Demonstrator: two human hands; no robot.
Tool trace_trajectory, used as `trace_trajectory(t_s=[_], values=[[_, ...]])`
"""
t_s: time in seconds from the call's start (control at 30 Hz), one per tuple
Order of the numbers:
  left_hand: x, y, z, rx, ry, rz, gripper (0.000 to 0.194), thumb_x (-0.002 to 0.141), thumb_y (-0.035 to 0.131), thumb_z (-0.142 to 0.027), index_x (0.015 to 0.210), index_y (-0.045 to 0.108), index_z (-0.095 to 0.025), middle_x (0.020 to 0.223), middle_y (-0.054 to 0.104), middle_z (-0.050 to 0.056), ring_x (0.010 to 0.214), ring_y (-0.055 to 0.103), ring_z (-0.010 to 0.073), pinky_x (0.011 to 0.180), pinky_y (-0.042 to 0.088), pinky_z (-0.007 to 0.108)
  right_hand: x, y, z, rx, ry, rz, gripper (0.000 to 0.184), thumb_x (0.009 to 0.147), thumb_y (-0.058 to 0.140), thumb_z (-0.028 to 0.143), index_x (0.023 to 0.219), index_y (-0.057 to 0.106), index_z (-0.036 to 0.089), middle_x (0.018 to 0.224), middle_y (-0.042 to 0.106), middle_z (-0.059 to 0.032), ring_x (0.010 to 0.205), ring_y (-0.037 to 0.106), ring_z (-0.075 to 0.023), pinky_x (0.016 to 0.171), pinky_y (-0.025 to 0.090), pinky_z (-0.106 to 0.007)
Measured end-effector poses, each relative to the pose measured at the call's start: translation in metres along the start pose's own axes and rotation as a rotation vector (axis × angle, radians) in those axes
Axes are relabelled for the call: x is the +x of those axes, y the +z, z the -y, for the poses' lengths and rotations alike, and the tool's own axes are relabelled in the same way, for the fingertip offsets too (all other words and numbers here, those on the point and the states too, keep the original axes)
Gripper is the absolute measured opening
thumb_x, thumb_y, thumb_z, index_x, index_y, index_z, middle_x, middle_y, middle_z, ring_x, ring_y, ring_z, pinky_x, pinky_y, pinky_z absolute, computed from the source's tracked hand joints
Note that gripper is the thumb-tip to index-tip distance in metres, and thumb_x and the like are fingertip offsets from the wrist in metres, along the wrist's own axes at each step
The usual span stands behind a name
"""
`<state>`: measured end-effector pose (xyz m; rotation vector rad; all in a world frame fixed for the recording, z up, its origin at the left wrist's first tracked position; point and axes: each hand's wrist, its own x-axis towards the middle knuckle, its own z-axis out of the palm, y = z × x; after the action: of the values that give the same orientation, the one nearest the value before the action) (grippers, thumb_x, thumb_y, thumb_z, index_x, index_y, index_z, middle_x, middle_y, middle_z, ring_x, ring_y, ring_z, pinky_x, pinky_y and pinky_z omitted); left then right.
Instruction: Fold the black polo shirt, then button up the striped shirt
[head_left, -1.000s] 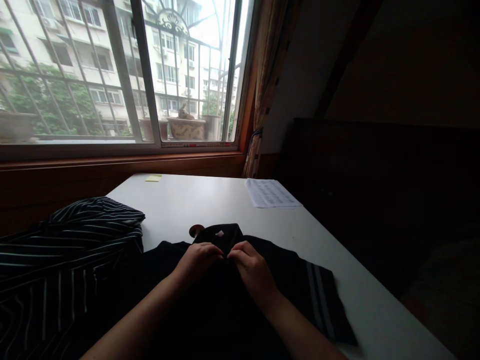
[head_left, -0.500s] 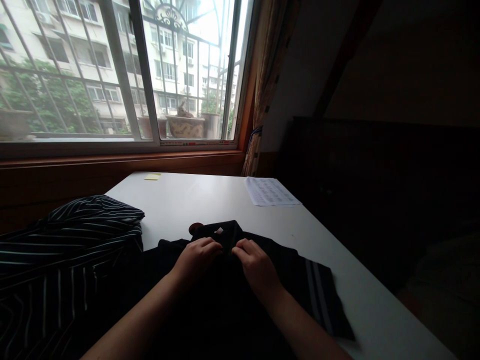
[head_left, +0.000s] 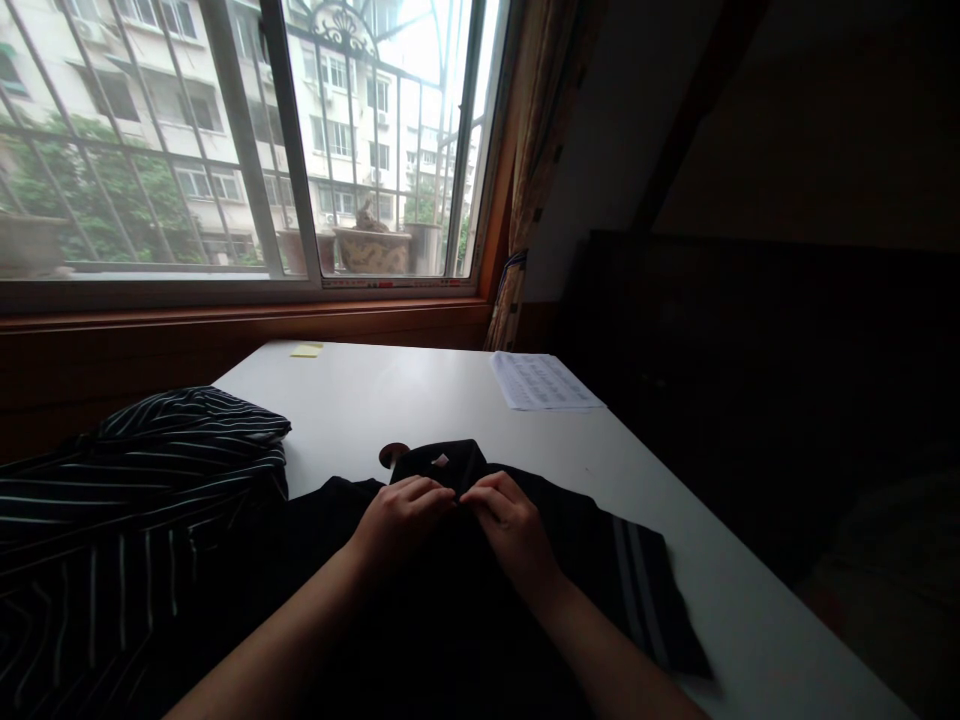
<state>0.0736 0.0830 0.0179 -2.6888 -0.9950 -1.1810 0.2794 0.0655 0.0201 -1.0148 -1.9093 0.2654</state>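
A black garment (head_left: 577, 560) is lying spread across the near part of the white bench (head_left: 420, 395), its collar end pointing away from the person toward the window. It is looking almost featureless in the dim light, a flat dark cloth, with two pale stripes running along its right-hand edge and a small light label showing inside the collar. The left hand (head_left: 397, 515) and the right hand (head_left: 514, 525) are resting side by side on the garment just below that collar, fingertips meeting at the middle; each grip is closing on the black garment, pinching a little of the fabric between curled fingers and thumb, though the exact fold under them is too dark to make out. Both forearms are stretching forward over the lower part of the cloth. Just beyond the collar, a small round brown object (head_left: 393, 455) is sitting on the bench, touching or nearly touching the fabric. To the left, a striped cloth (head_left: 142, 500), dark with thin white lines, is lying heaped at the bench's left edge, just beside the black garment. Farther off, a printed sheet of paper (head_left: 541, 382) is lying near the right edge, and a yellow sticky note (head_left: 307, 350) is sitting at the far edge below the window sill.
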Motion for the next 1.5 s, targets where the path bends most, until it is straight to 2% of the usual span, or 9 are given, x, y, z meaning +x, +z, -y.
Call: trace_trajectory(t_s=[0.37,0.47,0.53,0.6,0.83,1.1,1.23,1.37,1.5], values=[[-0.001,-0.002,0.0,-0.009,0.015,-0.038,0.016,0.098,0.055,-0.024,0.106,0.069,-0.019,0.093,0.073,0.005,0.082,0.069,0.0161,0.069,0.056,0.025,0.001,0.001,0.001,0.066,0.113,-0.02,0.012,0.086,0.06,0.011,0.083,0.061,0.023,0.083,0.062,0.0,0.08,0.062,-0.0173,0.075,0.049,-0.03],[0.0,-0.003,0.0,-0.016,0.008,-0.044,0.016,0.098,0.055,-0.024,0.106,0.069,-0.019,0.093,0.073,0.005,0.082,0.069,0.0159,0.069,0.056,0.025,-0.001,0.003,-0.001,0.085,0.166,-0.007,0.009,0.086,0.061,0.014,0.089,0.062,0.023,0.083,0.064,0.0004,0.078,0.063,-0.0171,0.073,0.049,-0.029],[0.0,-0.003,0.0,-0.011,0.009,-0.045,0.016,0.098,0.056,-0.023,0.106,0.068,-0.019,0.093,0.073,0.005,0.081,0.069,0.0161,0.068,0.055,0.025,-0.002,0.004,-0.003,0.111,0.192,-0.007,0.015,0.086,0.062,0.016,0.099,0.063,0.024,0.084,0.066,0.0002,0.077,0.064,-0.0171,0.073,0.051,-0.03],[0.0,-0.003,0.001,-0.003,0.014,-0.041,0.016,0.098,0.056,-0.023,0.107,0.068,-0.019,0.094,0.073,0.005,0.081,0.069,0.0164,0.067,0.055,0.025,-0.002,0.004,-0.003,0.132,0.187,0.001,0.019,0.088,0.06,0.017,0.105,0.064,0.024,0.087,0.068,-0.0006,0.078,0.065,-0.0173,0.075,0.052,-0.03],[0.0,-0.001,0.001,0.003,0.034,-0.079,0.015,0.097,0.056,-0.022,0.106,0.068,-0.019,0.093,0.073,0.004,0.079,0.069,0.0156,0.067,0.055,0.025,0.0,0.001,0.0,0.105,0.072,0.028,0.015,0.091,0.058,0.015,0.095,0.069,0.024,0.091,0.069,-0.0014,0.087,0.067,-0.0178,0.08,0.052,-0.03],[0.001,0.0,0.001,0.042,0.05,-0.072,0.014,0.098,0.056,-0.022,0.104,0.068,-0.019,0.091,0.073,0.003,0.079,0.069,0.0161,0.066,0.056,0.026,-0.001,0.0,0.003,0.0,0.034,0.03,0.017,0.094,0.057,0.017,0.098,0.07,0.026,0.092,0.068,-0.0024,0.085,0.066,-0.0182,0.079,0.051,-0.03],[0.002,-0.001,0.0,0.037,0.056,-0.072,0.014,0.098,0.055,-0.021,0.103,0.068,-0.018,0.091,0.073,0.004,0.079,0.07,0.0163,0.066,0.056,0.026,-0.002,0.001,0.006,-0.064,0.064,-0.009,0.013,0.091,0.058,0.016,0.097,0.067,0.024,0.087,0.067,-0.002,0.079,0.065,-0.0177,0.074,0.05,-0.029],[0.003,-0.001,-0.001,0.033,0.072,-0.076,0.014,0.098,0.054,-0.021,0.104,0.067,-0.017,0.091,0.073,0.005,0.079,0.07,0.0161,0.066,0.057,0.026,-0.002,0.002,0.011,-0.117,0.144,-0.035,0.009,0.087,0.062,0.015,0.08,0.06,0.022,0.075,0.062,0.0008,0.066,0.06,-0.0152,0.064,0.046,-0.027],[0.002,-0.001,0.0,0.029,0.07,-0.088,0.013,0.097,0.057,-0.021,0.103,0.068,-0.017,0.091,0.073,0.005,0.079,0.07,0.0164,0.067,0.058,0.027,0.0,0.002,0.013,-0.073,0.171,-0.014,0.01,0.086,0.062,0.015,0.079,0.064,0.022,0.074,0.065,0.0005,0.068,0.062,-0.0155,0.065,0.046,-0.026]])
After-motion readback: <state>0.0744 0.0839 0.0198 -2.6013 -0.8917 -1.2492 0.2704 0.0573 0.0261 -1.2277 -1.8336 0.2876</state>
